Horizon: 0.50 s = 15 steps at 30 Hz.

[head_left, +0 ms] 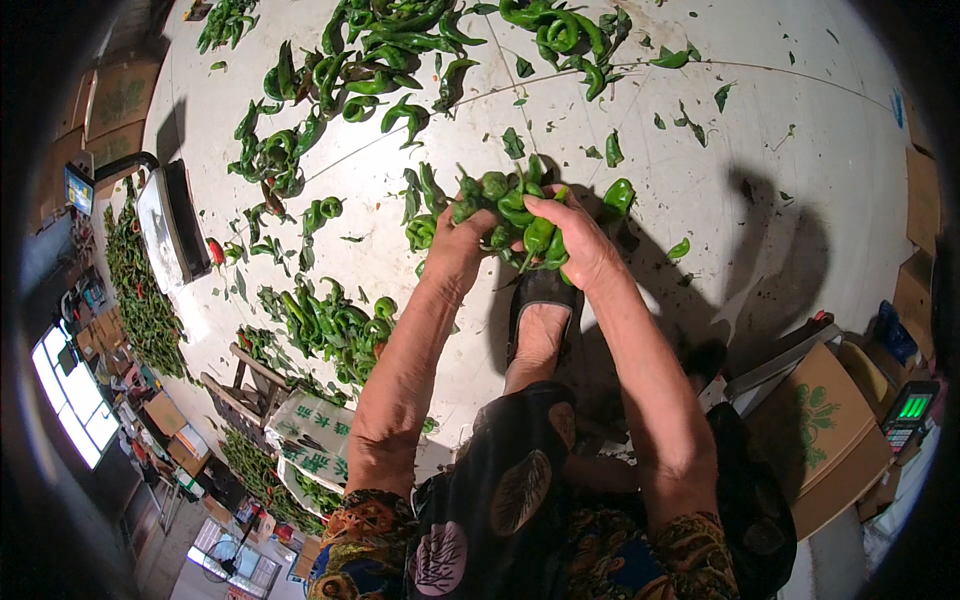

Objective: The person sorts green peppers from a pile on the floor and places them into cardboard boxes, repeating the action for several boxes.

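Observation:
A bunch of green peppers (537,235) is held between my two hands, over the pale tiled floor and just beyond my shoe (543,290). My left hand (460,248) closes round the peppers on the left side. On the other side my right hand (582,243) grips the bunch, its thumb lying across the top. Some of the peppers are hidden behind my fingers. A single glossy green pepper (618,196) shows just right of my right hand, and a curled one (421,232) is beside my left.
Loose pepper piles lie at the far side (400,45) and left (325,325); torn leaves (613,148) are scattered about. At left stand a platform scale (168,225), a wooden stool (240,385) and a long pepper heap (140,290). Cardboard boxes (820,430) and a lit display (912,408) are at right.

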Motion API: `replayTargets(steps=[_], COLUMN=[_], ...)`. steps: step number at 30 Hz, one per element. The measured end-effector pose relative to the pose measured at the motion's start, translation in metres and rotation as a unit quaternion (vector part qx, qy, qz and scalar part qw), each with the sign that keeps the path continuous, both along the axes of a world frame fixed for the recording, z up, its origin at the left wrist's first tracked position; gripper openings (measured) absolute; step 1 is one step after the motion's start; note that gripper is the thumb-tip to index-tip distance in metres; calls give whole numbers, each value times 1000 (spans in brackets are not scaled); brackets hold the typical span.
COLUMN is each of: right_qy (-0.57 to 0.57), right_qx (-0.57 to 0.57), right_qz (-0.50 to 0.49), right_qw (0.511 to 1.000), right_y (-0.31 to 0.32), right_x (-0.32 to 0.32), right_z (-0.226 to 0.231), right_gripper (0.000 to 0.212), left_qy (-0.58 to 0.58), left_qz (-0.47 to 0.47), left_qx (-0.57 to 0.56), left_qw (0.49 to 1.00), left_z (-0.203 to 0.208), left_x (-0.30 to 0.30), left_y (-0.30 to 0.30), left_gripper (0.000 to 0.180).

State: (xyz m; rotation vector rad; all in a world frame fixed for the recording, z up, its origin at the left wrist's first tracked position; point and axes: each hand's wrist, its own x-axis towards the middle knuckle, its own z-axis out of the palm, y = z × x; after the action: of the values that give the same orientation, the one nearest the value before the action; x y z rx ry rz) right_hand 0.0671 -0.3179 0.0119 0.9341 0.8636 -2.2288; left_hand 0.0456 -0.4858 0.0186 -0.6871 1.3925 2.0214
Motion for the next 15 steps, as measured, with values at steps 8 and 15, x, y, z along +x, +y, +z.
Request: replayTargets(steps=[8,15], right_qy=[92,55], right_qx=[24,-5], right_qz=[28,91], right_qw=[995,994], right_y=[11,26], right_x=[7,47], right_z=[29,36], right_gripper=[31,57], left_qy=[11,128], left_qz=[-23,-152], left_qx=[103,-63], left_qw=[994,978], left_z=[20,43], left_x=[-1,34], left_y=[-1,10], left_gripper=[44,49])
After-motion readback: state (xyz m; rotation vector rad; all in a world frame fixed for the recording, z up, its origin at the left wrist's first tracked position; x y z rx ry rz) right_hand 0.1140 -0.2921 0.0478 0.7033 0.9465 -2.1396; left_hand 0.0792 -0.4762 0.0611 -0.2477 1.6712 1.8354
